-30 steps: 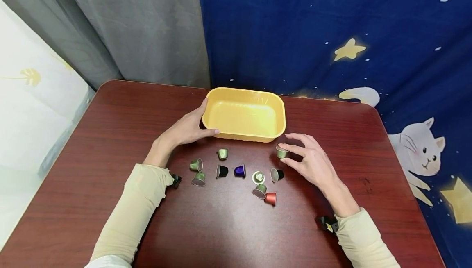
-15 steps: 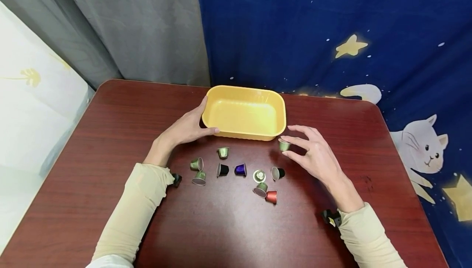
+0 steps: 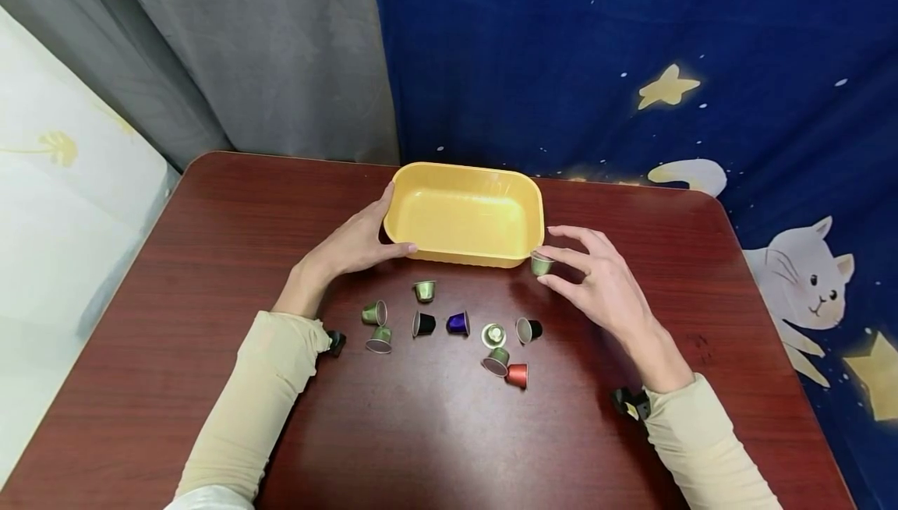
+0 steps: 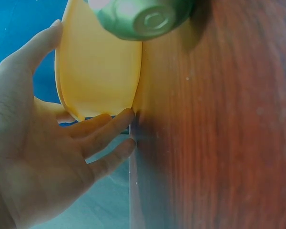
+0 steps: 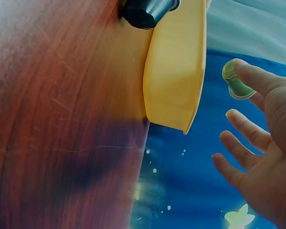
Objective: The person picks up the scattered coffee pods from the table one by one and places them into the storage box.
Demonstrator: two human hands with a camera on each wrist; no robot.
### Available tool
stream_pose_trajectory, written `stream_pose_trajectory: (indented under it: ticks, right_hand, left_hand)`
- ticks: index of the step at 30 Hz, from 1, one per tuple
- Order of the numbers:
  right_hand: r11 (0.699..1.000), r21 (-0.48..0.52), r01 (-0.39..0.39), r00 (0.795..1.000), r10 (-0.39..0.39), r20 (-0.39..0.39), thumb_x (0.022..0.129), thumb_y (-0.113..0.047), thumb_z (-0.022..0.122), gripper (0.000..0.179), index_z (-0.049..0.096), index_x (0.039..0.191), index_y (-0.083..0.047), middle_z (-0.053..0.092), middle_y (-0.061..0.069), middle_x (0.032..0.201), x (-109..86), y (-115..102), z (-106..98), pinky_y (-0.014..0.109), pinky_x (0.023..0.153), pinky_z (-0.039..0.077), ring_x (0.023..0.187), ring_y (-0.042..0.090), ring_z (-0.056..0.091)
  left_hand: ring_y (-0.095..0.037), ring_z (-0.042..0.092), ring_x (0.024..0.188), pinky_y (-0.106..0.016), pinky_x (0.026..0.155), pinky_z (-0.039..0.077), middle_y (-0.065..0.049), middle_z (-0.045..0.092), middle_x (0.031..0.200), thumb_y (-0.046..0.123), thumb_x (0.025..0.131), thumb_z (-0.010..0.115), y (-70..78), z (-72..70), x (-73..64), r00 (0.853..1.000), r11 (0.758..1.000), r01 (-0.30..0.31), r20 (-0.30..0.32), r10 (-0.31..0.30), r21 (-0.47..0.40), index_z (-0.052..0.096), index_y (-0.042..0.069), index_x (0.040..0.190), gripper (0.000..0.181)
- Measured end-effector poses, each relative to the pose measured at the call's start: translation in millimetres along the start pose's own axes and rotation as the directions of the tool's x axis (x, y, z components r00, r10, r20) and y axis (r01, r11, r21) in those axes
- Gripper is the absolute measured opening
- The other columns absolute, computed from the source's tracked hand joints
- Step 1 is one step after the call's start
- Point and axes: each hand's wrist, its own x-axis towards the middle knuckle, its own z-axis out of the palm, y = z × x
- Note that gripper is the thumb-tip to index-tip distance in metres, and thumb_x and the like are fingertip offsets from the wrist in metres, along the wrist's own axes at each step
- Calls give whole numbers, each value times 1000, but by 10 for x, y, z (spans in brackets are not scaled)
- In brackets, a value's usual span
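A green coffee capsule (image 3: 541,263) is pinched between the thumb and a finger of my right hand (image 3: 596,280), beside the front right corner of a yellow plastic tub (image 3: 468,259). The right wrist view shows this capsule (image 5: 237,82) raised above the table, with the other fingers spread. My left hand (image 3: 354,245) holds the tub's left end, thumb at the front rim and fingers along the side. Nearer me lie several loose capsules: green (image 3: 424,292), black (image 3: 424,324), purple (image 3: 458,324) and red (image 3: 517,375). The tub's visible inside holds nothing.
The dark red wooden table (image 3: 435,432) ends just behind the tub. Behind it hang a grey curtain (image 3: 295,50) and a blue curtain (image 3: 547,50) with stars. A black capsule (image 3: 529,330) lies below the right hand.
My right hand has lifted the green capsule from near the other capsules, moving it away from me towards the tub's right corner. The left hand has stayed on the tub.
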Motion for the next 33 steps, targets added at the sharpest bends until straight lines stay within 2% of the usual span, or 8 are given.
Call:
stream_pose_trajectory:
  ticks: [8,13,19,27,33]
  right_hand:
    - [1000,8,11,1000,-11,-19,74,-20,89,40,78,113,-18,61,6,131,45,10,14,42,99,39,118,29,54]
    - [1000,1,-7,1000,7,-19,75,-21,89,40,78,113,-19,61,5,131,101,16,9,42,100,39,119,28,53]
    - [999,5,-41,999,41,-16,75,-20,89,41,77,114,-19,60,5,131,181,47,-7,45,101,40,121,27,52]
    - [997,45,-70,997,71,-20,75,-18,89,41,77,115,-20,60,6,130,242,67,8,46,100,41,122,23,53]
    - [996,59,-65,997,67,-31,75,-14,89,41,77,114,-18,61,8,129,266,92,20,46,99,42,121,24,54]
  left_hand:
    - [-18,29,144,-44,114,30,-7,22,162,65,81,70,-7,3,-19,1000,1000,11,3,-11,7,-7,26,160,117]
    - [-18,31,143,-44,113,31,-5,23,162,64,81,71,-3,-3,-20,1000,1000,1,2,-1,0,-7,29,160,116]
    - [-18,36,140,-45,111,35,-4,25,161,68,80,69,16,-19,-3,999,999,31,16,-32,10,-8,34,159,115]
    - [-21,34,142,-45,112,33,-7,23,162,67,81,68,32,-36,0,998,998,45,40,-46,37,-10,30,159,116]
    - [-24,45,134,-46,108,37,-14,35,156,64,86,65,17,-44,-1,998,997,43,50,-46,61,-11,30,159,111]
